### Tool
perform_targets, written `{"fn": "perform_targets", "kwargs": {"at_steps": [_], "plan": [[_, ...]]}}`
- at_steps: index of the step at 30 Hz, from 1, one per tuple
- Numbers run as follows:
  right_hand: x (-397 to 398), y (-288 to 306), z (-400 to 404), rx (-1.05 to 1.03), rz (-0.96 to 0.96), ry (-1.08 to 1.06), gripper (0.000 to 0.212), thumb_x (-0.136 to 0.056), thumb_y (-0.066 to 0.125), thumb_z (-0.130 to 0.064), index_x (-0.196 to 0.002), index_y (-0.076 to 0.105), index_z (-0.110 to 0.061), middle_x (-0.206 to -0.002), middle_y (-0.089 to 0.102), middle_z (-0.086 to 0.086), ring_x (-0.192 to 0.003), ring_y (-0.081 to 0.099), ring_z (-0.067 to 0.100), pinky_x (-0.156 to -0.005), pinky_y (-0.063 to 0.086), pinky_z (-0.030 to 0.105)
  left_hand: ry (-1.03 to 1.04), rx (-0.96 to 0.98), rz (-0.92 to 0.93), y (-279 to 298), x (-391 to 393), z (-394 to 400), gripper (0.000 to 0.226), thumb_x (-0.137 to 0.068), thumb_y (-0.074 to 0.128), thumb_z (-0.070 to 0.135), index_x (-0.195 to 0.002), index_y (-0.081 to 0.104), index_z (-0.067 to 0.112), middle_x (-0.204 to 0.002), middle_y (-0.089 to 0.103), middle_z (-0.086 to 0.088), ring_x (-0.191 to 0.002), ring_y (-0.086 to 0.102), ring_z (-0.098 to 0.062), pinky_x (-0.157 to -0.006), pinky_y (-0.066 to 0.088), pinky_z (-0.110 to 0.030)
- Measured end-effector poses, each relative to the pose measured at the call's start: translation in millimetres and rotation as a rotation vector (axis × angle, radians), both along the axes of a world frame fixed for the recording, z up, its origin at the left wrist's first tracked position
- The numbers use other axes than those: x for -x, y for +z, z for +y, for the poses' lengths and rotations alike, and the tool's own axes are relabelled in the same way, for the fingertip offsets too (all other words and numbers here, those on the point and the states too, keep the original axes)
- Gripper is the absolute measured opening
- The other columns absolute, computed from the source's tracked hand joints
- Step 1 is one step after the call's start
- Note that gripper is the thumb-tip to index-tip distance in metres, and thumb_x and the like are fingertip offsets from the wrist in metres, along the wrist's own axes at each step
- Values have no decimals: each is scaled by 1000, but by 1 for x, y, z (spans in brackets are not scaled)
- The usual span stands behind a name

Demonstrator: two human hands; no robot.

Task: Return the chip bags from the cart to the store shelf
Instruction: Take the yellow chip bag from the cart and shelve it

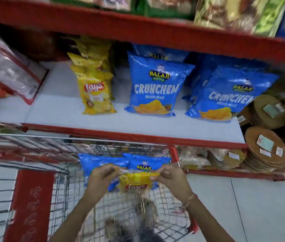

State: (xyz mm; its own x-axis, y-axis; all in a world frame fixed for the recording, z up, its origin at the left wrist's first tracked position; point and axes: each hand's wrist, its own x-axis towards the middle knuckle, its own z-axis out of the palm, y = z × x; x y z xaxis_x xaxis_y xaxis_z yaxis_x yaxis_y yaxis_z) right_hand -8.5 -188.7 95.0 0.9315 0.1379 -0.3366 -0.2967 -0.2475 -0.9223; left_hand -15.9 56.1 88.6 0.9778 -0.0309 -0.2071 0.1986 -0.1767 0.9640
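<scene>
Over the wire cart [64, 180] a yellow Lay's bag [135, 181] hangs by its top seam. My left hand [101, 179] pinches the seam's left end and my right hand [170, 179] pinches its right end. Two blue Balaji bags [101, 163] stand in the cart behind it, at the far wall. On the white store shelf [59, 109] above the cart stands a row of yellow Lay's bags [95, 88]. To its right are two rows of blue Crunchem bags [155, 86], with another [229, 96] further right.
A red shelf edge [138, 135] runs just above the cart's far rim. Red and clear packets [10, 70] lie at the shelf's left. Stacks of round brown discs [267, 149] fill the right side. An upper shelf [138, 30] overhangs the rows. The cart has a red child-seat flap [31, 203].
</scene>
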Motion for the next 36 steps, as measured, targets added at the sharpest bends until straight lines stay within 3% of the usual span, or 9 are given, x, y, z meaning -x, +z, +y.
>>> {"fn": "perform_targets", "kwargs": {"at_steps": [3,7,15,17,19,23,27,31,36], "plan": [[-20,42,18,-136,-72,-5,25,-67,74,10,-66,61,-11,-77,76,11,-87,72,20,-69,56,23,76,71,-74,41,-18,21,13,-68,76,6,-64,73,18,-64,74,12,-63,66,0,-62,51,-10],[-54,98,47,-253,-212,15,18,-67,73,7,-70,56,0,-86,77,7,-89,71,22,-70,57,24,99,122,-214,97,-48,48,18,-73,65,-10,-72,72,7,-65,75,10,-65,66,-2,-60,51,-10],[-124,149,94,-264,-355,43,17,-69,72,4,-70,57,-3,-71,76,-5,-78,71,11,-68,57,22,161,144,-351,147,-110,84,18,-73,68,-1,-72,73,16,-62,74,13,-67,66,-3,-67,55,-16],[-141,148,100,-240,-360,30,16,-70,73,-1,-70,57,-4,-69,76,-7,-73,70,13,-66,56,30,173,144,-348,145,-125,91,11,-70,71,11,-70,75,22,-65,75,5,-70,65,-14,-72,56,-30],[-156,142,104,-211,-358,2,18,-67,76,-10,-69,58,-8,-67,75,-7,-73,68,17,-70,55,37,177,140,-330,140,-138,95,8,-67,72,18,-72,75,23,-74,72,-21,-73,61,-26,-75,51,-40],[-180,119,113,-183,-340,-10,17,-69,76,-6,-69,60,-11,-63,74,-8,-71,69,10,-74,56,28,199,146,-272,122,-159,98,8,-65,73,22,-73,75,22,-82,62,-44,-72,57,-30,-71,48,-34],[-189,100,116,-185,-312,-59,14,-72,75,-3,-75,64,-10,-68,75,-4,-74,69,18,-77,57,32,213,164,-240,105,-166,102,14,-67,71,25,-81,74,21,-87,67,-34,-77,60,-30,-78,49,-43],[-182,90,117,-219,-297,-115,34,-69,77,-4,-101,65,-6,-102,72,9,-99,67,15,-88,54,28,235,144,-252,91,-160,105,36,-75,70,7,-110,62,9,-101,70,-6,-96,66,-11,-83,55,-24],[-133,53,111,-167,-314,-259,35,-67,78,-2,-99,67,-8,-100,74,2,-98,67,14,-90,52,23,325,192,-202,50,-110,114,34,-71,69,-9,-103,62,-1,-93,75,-5,-90,69,-15,-79,53,-16]]}}
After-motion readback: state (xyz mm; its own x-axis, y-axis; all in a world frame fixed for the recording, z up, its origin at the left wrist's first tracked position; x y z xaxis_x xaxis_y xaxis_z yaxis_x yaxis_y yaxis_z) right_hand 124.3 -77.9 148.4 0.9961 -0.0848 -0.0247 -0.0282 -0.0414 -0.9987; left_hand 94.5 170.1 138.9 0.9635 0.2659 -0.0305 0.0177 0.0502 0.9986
